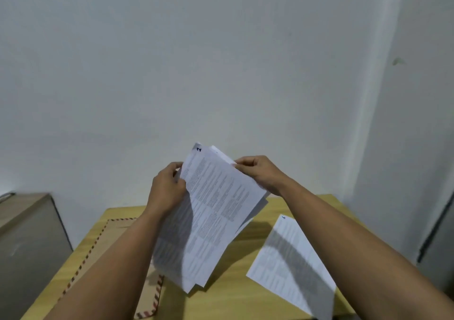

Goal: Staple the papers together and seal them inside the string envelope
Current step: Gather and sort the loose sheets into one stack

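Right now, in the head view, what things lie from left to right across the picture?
Grey box → envelope → left hand → held papers → right hand → single sheet.

Held papers (216, 211): white, covered in fine grey printed text, a dark mark seen at one top corner. Loose sheet (290, 260): white, same grey print. Envelope (118, 224): tan, edged with a red-and-dark striped border. Surface (235, 295): yellowish wood grain. Wall (221, 61): pale grey-white

Two bare forearms, no sleeves, left hand (167, 189) & right hand (260, 172) ungloved, no rings/watch visible
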Available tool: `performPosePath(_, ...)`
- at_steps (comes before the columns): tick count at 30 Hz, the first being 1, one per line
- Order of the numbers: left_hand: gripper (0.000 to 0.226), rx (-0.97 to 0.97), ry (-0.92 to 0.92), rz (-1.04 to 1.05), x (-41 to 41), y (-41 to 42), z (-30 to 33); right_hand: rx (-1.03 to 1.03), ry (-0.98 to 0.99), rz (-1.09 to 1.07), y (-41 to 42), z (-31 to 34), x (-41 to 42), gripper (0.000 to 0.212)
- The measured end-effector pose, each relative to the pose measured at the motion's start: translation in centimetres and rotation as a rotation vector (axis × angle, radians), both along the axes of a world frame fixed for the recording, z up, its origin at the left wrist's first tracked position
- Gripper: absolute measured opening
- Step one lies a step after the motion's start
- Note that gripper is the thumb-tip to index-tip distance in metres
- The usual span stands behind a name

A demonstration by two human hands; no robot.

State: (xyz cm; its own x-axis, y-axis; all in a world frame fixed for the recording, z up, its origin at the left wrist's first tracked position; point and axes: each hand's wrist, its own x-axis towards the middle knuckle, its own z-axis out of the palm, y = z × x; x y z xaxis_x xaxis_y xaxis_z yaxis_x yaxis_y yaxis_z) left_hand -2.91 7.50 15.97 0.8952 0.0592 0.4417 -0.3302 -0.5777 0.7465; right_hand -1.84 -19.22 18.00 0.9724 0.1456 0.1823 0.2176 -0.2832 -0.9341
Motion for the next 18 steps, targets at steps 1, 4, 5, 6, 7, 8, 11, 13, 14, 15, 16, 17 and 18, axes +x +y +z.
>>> performPosePath(1, 0.039, 0.005, -0.001, 0.004, 0.0, -0.2, 0.0, 0.008, 0.032, -0.016, -0.1, 0.3, -0.2, 0.050)
performPosePath(4, 0.039, 0.022, 0.002, 0.007, 0.2, -1.0, -0.4, -0.021, 0.066, 0.001, -0.9, 0.4, 0.0, 0.066)
performPosePath(5, 0.040, 0.025, 0.004, 0.003, 0.4, -1.3, -0.5, -0.045, 0.052, 0.016, -1.4, 0.2, 0.0, 0.053)
performPosePath(6, 0.041, 0.030, 0.008, -0.002, 0.5, -1.6, -0.8, -0.065, 0.048, 0.022, -1.9, -0.2, 0.2, 0.037)
performPosePath(7, 0.041, 0.035, 0.012, -0.010, 0.6, -1.9, -1.0, -0.073, 0.053, 0.020, -2.4, -0.5, 0.4, 0.026)
performPosePath(8, 0.042, 0.031, 0.018, -0.022, 0.7, -2.2, -1.3, -0.073, 0.059, 0.010, -2.8, -0.9, 0.6, 0.022)
performPosePath(11, 0.045, 0.017, 0.054, -0.081, 1.0, -3.1, -2.1, -0.036, 0.075, -0.016, -4.1, -2.2, 1.0, 0.019)
performPosePath(13, 0.045, 0.034, 0.114, -0.135, 1.6, -3.7, -3.0, -0.023, 0.097, -0.032, -5.0, -3.4, 1.4, 0.018)
performPosePath(14, 0.044, 0.048, 0.149, -0.163, 2.2, -3.9, -3.7, -0.015, 0.111, -0.044, -5.4, -4.2, 1.6, 0.017)
performPosePath(15, 0.042, 0.066, 0.179, -0.186, 2.7, -4.3, -4.4, -0.004, 0.129, -0.062, -5.9, -5.0, 1.8, 0.016)
performPosePath(16, 0.040, 0.090, 0.202, -0.200, 3.3, -4.8, -5.3, -0.003, 0.147, -0.091, -6.4, -5.8, 2.1, 0.015)
performPosePath(17, 0.037, 0.112, 0.217, -0.204, 3.8, -5.2, -6.3, -0.006, 0.168, -0.134, -7.0, -6.6, 2.4, 0.015)
performPosePath(18, 0.032, 0.132, 0.226, -0.204, 4.3, -5.7, -7.3, -0.026, 0.191, -0.181, -7.7, -7.6, 2.8, 0.016)
